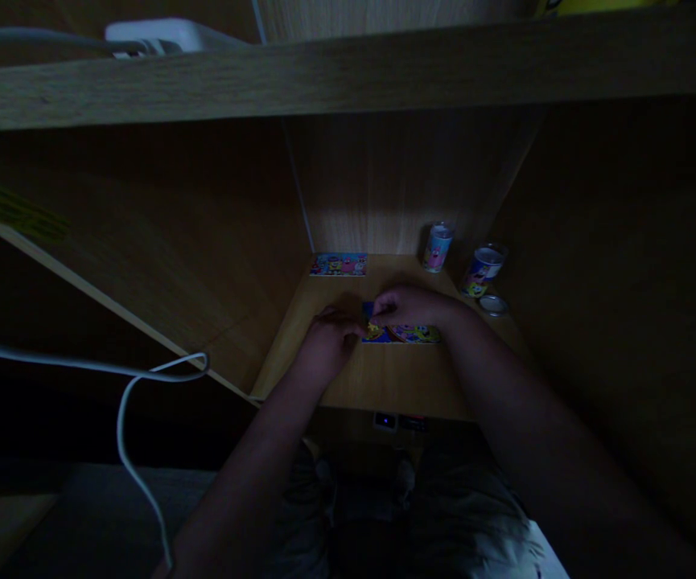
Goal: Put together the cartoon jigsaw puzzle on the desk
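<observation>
A flat cartoon picture panel (411,333), blue with yellow and green figures, lies on the wooden shelf board (396,382) between my hands. My left hand (329,342) rests at the panel's left edge, its fingers curled and their tips close together. From above, my right hand (405,305) covers the panel's upper part. Its thumb and forefinger are pinched near the upper left corner. What lies between the fingertips of either hand is too small and dark to make out.
Another cartoon picture panel (339,264) lies at the back left. Two cartoon-printed cans (438,249) (481,272) stand at the back right, near a round lid (493,305). An upper shelf (335,76) crosses overhead, and a white cable (124,418) hangs on the left.
</observation>
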The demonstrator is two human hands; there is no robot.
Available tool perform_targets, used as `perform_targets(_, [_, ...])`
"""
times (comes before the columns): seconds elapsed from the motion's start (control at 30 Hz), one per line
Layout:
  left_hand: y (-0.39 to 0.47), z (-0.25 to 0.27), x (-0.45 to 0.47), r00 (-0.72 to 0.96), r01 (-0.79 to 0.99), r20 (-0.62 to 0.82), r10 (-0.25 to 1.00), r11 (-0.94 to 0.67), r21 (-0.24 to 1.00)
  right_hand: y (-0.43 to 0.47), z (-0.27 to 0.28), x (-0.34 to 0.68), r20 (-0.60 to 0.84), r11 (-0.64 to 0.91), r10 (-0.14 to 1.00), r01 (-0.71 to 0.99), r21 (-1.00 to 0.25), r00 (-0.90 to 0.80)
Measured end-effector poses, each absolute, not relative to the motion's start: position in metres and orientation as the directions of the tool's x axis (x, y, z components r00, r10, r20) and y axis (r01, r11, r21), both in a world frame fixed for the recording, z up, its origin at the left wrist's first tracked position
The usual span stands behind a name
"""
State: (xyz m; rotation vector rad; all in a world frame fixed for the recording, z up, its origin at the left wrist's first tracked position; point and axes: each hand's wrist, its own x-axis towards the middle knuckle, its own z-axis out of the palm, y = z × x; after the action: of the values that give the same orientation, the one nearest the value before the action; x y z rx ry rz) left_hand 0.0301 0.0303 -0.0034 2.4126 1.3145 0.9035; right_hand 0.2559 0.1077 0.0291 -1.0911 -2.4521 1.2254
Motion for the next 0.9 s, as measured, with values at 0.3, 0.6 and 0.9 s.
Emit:
perform_targets(0.3, [0.0301, -0.0029, 0.0307, 0.393, 0.689, 0.403, 0.826, -0.555, 0.466, 0.1078, 0.0303, 0.2538, -0.166, 0.37, 0.687, 0.537, -0.758, -0.708])
perform_targets(0.6, [0.0325, -0.0079, 0.0291, 0.412, 0.655, 0.456, 0.789, -0.604, 0.453, 0.1084, 0.0318, 0.2535, -0.241, 0.324, 0.646, 0.547, -0.772, -0.724])
perform_targets(0.9, [0.0309, -0.0053, 0.0303, 0.395, 0.668, 0.434, 0.809, -0.578, 0.47, 0.1093, 0.0303, 0.2545, -0.2, 0.372, 0.661, 0.548, -0.749, -0.723])
